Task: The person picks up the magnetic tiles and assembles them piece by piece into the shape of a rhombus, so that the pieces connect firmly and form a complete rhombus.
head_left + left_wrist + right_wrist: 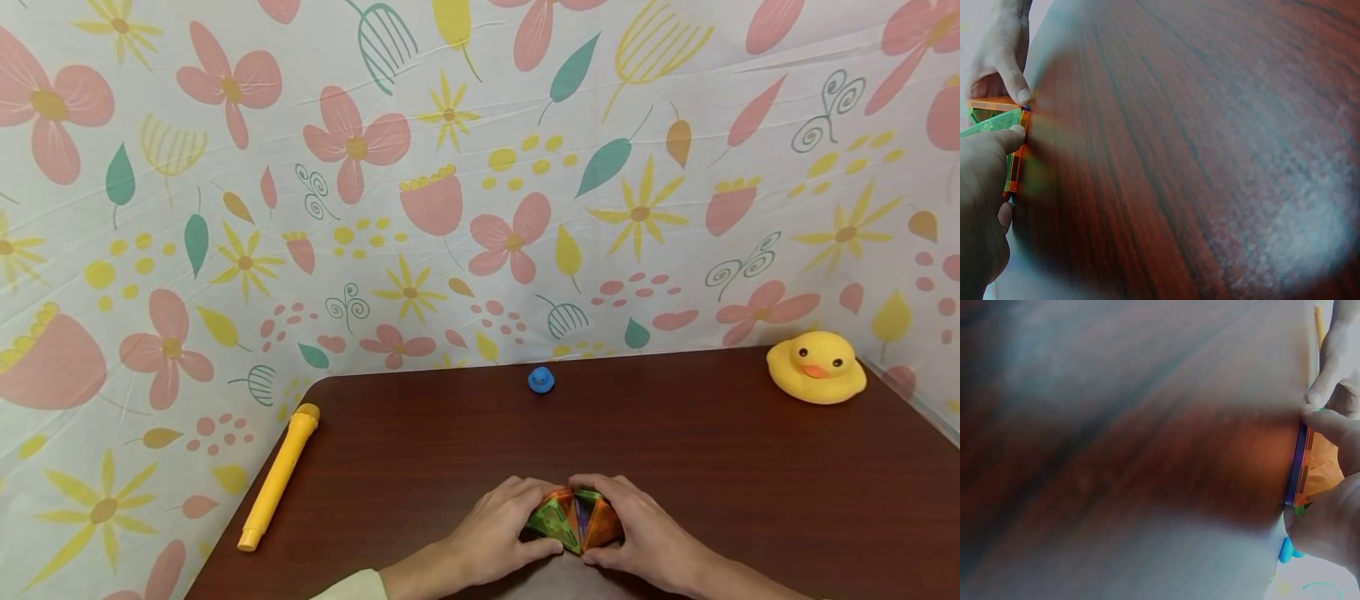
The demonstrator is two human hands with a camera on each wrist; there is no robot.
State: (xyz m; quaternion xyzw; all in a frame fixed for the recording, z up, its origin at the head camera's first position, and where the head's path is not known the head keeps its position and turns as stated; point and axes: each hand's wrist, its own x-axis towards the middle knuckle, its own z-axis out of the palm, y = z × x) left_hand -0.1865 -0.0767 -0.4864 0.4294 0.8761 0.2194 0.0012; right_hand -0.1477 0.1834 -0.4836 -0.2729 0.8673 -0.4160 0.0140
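Several translucent triangular magnetic tiles stand together in a small faceted cluster near the table's front edge, between both hands. My left hand point(498, 529) grips the left side, fingers curled behind and thumb on the front by a green tile point(553, 527). On the other side my right hand point(647, 532) grips the cluster by an orange tile point(602, 525), its thumb low at the front. A purple tile point(582, 510) shows in the middle. In the left wrist view a green tile point(997, 122) leans beside orange edges. The right wrist view shows a purple edge point(1297, 464) next to orange.
A yellow toy microphone point(279, 479) lies along the left edge of the dark wooden table point(420, 442). A small blue duck point(541, 380) sits at the back, a larger yellow duck point(816, 368) at the back right. Flower-printed cloth point(465, 275) hangs behind.
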